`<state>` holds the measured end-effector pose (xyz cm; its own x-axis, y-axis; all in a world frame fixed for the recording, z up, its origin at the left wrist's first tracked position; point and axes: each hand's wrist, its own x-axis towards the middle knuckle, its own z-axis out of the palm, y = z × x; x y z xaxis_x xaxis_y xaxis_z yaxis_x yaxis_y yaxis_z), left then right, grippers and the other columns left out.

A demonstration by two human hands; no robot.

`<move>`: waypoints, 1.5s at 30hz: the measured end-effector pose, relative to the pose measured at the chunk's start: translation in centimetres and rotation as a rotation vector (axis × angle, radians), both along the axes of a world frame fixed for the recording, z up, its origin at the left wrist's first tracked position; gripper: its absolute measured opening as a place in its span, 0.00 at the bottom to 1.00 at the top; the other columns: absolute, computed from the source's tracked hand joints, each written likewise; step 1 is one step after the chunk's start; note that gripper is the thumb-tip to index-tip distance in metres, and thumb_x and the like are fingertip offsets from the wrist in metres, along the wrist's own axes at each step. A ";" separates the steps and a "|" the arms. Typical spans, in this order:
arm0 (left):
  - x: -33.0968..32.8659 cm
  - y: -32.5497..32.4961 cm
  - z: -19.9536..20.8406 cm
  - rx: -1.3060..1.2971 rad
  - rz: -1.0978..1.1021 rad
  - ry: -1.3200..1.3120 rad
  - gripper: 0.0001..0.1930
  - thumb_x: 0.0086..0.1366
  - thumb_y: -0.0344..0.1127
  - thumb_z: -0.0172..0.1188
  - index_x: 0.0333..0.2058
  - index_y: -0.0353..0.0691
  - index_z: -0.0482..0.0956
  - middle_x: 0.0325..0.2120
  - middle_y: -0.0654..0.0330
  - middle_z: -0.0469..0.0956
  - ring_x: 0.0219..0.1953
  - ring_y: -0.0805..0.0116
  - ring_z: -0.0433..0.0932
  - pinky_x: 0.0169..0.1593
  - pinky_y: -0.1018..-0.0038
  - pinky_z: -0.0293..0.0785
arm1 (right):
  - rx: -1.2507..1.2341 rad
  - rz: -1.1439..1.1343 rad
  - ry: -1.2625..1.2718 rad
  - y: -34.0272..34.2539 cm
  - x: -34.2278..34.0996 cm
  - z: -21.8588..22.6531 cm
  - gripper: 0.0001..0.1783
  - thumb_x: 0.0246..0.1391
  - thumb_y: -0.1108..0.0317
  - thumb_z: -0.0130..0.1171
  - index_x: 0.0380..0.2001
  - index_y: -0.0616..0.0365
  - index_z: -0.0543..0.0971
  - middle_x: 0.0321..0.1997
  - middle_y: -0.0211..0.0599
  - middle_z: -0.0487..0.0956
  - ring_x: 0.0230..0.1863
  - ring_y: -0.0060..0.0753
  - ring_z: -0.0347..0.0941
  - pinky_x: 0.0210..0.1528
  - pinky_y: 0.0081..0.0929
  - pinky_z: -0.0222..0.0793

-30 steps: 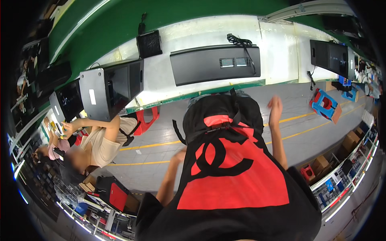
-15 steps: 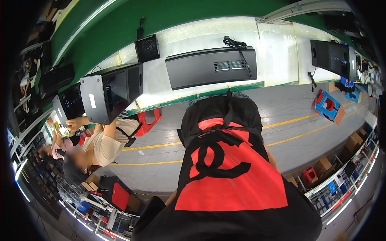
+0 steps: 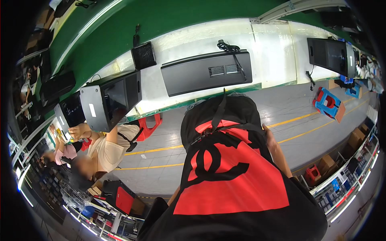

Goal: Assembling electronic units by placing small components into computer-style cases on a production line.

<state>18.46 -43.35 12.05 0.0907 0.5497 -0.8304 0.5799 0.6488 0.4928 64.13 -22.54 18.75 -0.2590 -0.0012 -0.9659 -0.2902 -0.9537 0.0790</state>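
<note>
My right hand hangs beside my right thigh, next to my black clothing with its red panel. One finger is stretched forward, the others are partly hidden, and nothing shows in the hand. Only a sliver of my left forearm appears at my left side; that hand is hidden. In front of me, a long dark grey appliance casing with two vent grilles lies on the white-topped workbench. A coiled black power cable rests at its far edge, one strand running over the casing. Neither hand touches them.
Left on the bench stand a black box and more dark casings. A person in a beige top works there, hands near a casing. Another dark casing stands right. Blue and red stools and shelving lie behind right.
My right hand has come further into view beside my thigh. The view has shifted slightly, so the bench things sit a little further left. The casing and cable have not visibly moved.
</note>
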 end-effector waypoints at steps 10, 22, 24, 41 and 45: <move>-4.6 19.9 3.1 0.291 0.964 -0.034 0.17 0.69 0.41 0.46 0.50 0.38 0.73 0.38 0.60 0.78 0.41 0.65 0.75 0.45 0.68 0.70 | 0.943 0.272 -0.552 12.8 -3.1 -1.7 0.20 0.61 0.58 0.46 0.48 0.60 0.75 0.44 0.37 0.78 0.47 0.29 0.74 0.52 0.28 0.65; -5.2 27.0 -12.6 0.469 1.125 -0.520 0.19 0.68 0.41 0.45 0.52 0.36 0.69 0.46 0.60 0.73 0.47 0.69 0.71 0.53 0.73 0.66 | 1.043 0.038 -0.100 20.8 -13.5 -13.8 0.26 0.64 0.58 0.40 0.58 0.64 0.66 0.55 0.32 0.73 0.54 0.27 0.68 0.56 0.25 0.63; -5.8 27.4 -9.4 0.367 1.373 -0.635 0.21 0.69 0.45 0.43 0.53 0.35 0.68 0.47 0.59 0.73 0.48 0.68 0.70 0.55 0.70 0.65 | 0.727 -0.098 -0.207 21.6 -15.4 -10.0 0.27 0.64 0.55 0.37 0.58 0.62 0.66 0.54 0.31 0.74 0.56 0.27 0.67 0.58 0.26 0.59; -3.6 34.3 9.2 0.704 0.937 -0.299 0.35 0.59 0.28 0.60 0.63 0.34 0.55 0.56 0.57 0.67 0.51 0.74 0.67 0.54 0.81 0.59 | 1.099 0.329 -0.533 27.0 -16.1 -0.7 0.23 0.58 0.49 0.53 0.31 0.64 0.72 0.33 0.27 0.65 0.37 0.22 0.58 0.47 0.20 0.54; -3.4 31.9 5.4 0.757 1.051 -0.318 0.34 0.58 0.21 0.59 0.62 0.33 0.57 0.59 0.53 0.64 0.57 0.71 0.65 0.53 0.82 0.60 | 1.169 0.298 -0.556 24.4 -16.3 -1.7 0.20 0.57 0.57 0.57 0.25 0.66 0.70 0.29 0.26 0.60 0.33 0.21 0.56 0.40 0.17 0.54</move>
